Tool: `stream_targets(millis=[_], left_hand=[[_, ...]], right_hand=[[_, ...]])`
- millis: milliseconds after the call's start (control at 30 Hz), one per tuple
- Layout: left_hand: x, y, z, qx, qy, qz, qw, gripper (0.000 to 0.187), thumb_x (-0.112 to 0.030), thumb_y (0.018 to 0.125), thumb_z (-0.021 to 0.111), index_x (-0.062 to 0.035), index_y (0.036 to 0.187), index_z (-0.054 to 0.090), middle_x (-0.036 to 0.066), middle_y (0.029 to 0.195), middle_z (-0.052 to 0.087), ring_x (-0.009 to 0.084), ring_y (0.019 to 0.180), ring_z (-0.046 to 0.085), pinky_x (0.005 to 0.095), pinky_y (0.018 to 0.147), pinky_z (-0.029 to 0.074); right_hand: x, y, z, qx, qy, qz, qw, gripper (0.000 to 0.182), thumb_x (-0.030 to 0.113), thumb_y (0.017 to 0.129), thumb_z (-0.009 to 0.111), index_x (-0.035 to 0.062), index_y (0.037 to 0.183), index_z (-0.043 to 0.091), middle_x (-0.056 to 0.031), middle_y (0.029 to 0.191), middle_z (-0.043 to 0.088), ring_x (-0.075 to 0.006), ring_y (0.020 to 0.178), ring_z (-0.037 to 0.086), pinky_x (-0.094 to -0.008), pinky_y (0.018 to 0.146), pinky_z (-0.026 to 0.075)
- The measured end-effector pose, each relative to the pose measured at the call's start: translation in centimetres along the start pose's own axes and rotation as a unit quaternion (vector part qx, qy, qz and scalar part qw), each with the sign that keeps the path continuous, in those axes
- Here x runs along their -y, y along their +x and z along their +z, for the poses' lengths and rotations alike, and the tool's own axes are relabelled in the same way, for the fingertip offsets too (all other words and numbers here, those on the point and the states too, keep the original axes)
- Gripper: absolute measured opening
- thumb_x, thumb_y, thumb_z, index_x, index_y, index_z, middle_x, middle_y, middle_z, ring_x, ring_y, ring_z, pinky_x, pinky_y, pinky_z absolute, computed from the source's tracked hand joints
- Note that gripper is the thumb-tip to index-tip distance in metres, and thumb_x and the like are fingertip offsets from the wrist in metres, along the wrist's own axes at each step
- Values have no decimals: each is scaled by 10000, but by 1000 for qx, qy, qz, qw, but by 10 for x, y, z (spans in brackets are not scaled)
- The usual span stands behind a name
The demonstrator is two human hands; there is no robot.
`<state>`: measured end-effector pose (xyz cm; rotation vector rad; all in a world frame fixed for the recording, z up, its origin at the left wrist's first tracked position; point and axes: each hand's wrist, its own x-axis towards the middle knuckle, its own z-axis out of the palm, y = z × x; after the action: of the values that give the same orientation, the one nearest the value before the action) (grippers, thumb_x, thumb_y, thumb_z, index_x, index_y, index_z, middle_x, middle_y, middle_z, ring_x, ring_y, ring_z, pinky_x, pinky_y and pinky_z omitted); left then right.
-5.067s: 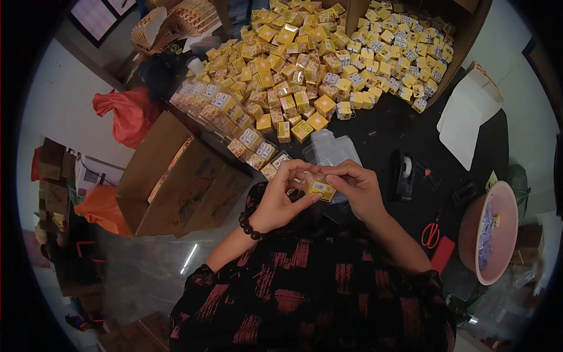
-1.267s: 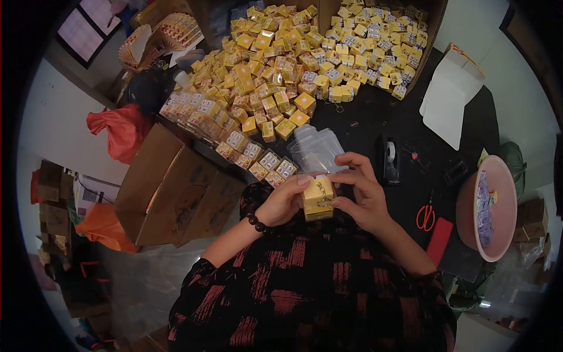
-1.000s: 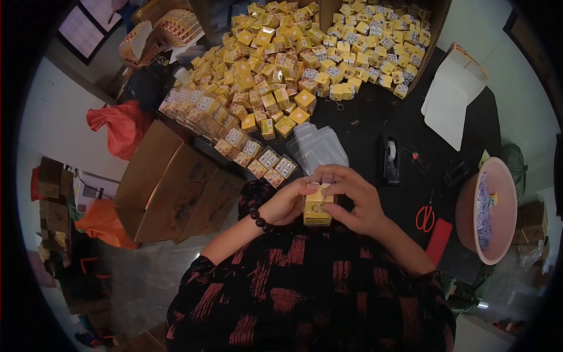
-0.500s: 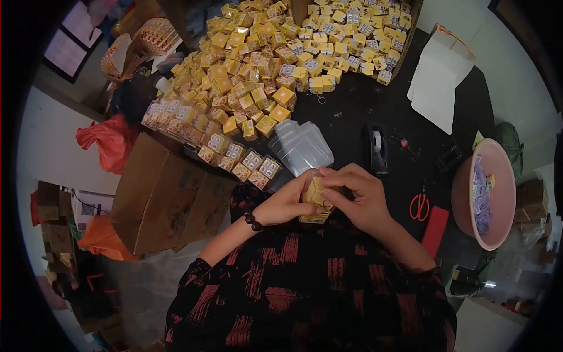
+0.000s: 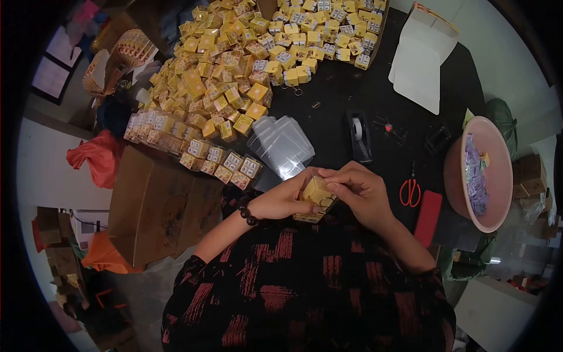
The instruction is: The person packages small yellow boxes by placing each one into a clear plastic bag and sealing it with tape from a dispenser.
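Observation:
Close to my body, my left hand (image 5: 286,198) is wrapped around a small yellow box (image 5: 317,191) with what looks like a clear plastic cover. My right hand (image 5: 362,192) pinches the upper right edge of that box with thumb and fingertips. A metal ring appears to show on the box's lower right side. Just beyond the hands lies a fanned stack of clear plastic sleeves (image 5: 286,146). Left of them stand rows of finished-looking packs (image 5: 233,166) with white-and-yellow cubes inside.
A large heap of yellow boxes (image 5: 205,76) covers the table's far left, beside a carton of cubes (image 5: 328,35). To the right are a tape dispenser (image 5: 358,136), red-handled scissors (image 5: 410,192), a red case (image 5: 428,218) and a pink basin (image 5: 494,220). An open cardboard box (image 5: 138,205) stands at left.
The view has shifted, so the table's things sit further left and higher or lower in the frame. Both hands stay on the box, with the right fingers slightly moved along its edge.

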<state>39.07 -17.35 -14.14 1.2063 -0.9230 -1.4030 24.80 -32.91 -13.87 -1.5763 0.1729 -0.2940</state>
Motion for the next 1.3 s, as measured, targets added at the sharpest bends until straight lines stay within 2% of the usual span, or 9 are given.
stream_targets(millis=[100, 267, 333, 733, 767, 833, 1033, 1100, 1300], left_hand=[[15, 5, -3, 30, -115, -44, 992, 675, -44, 800, 627, -16, 1370, 267, 84, 1230, 468, 148, 1185, 441, 299, 1001, 362], [14, 15, 6, 31, -111, -45, 992, 652, -63, 811, 627, -19, 1360, 278, 65, 1197, 471, 140, 1161, 447, 296, 995, 359], [9, 18, 9, 37, -84, -34, 995, 642, -61, 811, 629, -20, 1351, 285, 57, 1183, 472, 136, 1149, 449, 294, 990, 361], [12, 30, 14, 61, -61, -52, 995, 618, -64, 838, 632, -25, 1349, 287, 66, 1207, 468, 128, 1153, 460, 283, 973, 382], [14, 31, 14, 61, -66, -49, 995, 620, -66, 837, 636, -23, 1348, 287, 67, 1208, 466, 129, 1154, 458, 285, 976, 379], [16, 33, 13, 63, -71, -46, 994, 623, -68, 837, 640, -22, 1348, 287, 67, 1209, 465, 130, 1155, 457, 287, 980, 377], [18, 36, 12, 77, -78, -44, 993, 628, -70, 834, 651, -20, 1345, 289, 64, 1207, 463, 129, 1149, 457, 284, 976, 379], [19, 35, 12, 79, -72, -62, 992, 700, -39, 824, 629, -32, 1397, 227, 56, 1218, 465, 123, 1164, 455, 292, 987, 369], [13, 29, 20, 72, -77, -20, 994, 638, -59, 843, 658, -31, 1356, 279, 63, 1239, 450, 124, 1167, 447, 279, 974, 379]], right_hand=[[-7, -4, -6, 17, 13, -39, 999, 135, -28, 878, 593, -35, 995, 660, -85, 1052, 585, -187, 1031, 614, -271, 885, 505], [-9, -14, -2, -46, 7, -49, 998, 108, -20, 893, 574, -47, 972, 642, -106, 1056, 581, -215, 1088, 599, -289, 912, 508], [-9, -17, -5, -102, 43, -43, 993, 100, 9, 886, 602, -20, 962, 660, -90, 992, 622, -157, 953, 631, -262, 826, 521], [-17, -25, -16, -113, -2, -27, 993, 95, 34, 889, 611, -13, 957, 659, -81, 961, 625, -120, 850, 628, -231, 718, 517], [-14, -25, -17, -115, -2, -27, 993, 95, 34, 889, 611, -13, 957, 659, -81, 961, 625, -120, 850, 628, -231, 718, 517], [-4, -25, -21, -44, -76, -20, 996, 89, -8, 915, 547, -42, 940, 624, -106, 1037, 577, -194, 1026, 619, -282, 890, 510], [-5, -27, -20, -65, -48, -21, 997, 98, 1, 920, 545, -44, 955, 624, -105, 1044, 573, -190, 1028, 617, -279, 891, 508], [-4, -29, -18, -73, -42, -16, 996, 99, 0, 921, 541, -44, 950, 625, -105, 1037, 575, -193, 1038, 613, -277, 894, 505], [5, -36, -15, -67, -93, -40, 993, 92, -16, 904, 553, -38, 949, 631, -105, 1038, 585, -175, 1008, 609, -271, 866, 497]])
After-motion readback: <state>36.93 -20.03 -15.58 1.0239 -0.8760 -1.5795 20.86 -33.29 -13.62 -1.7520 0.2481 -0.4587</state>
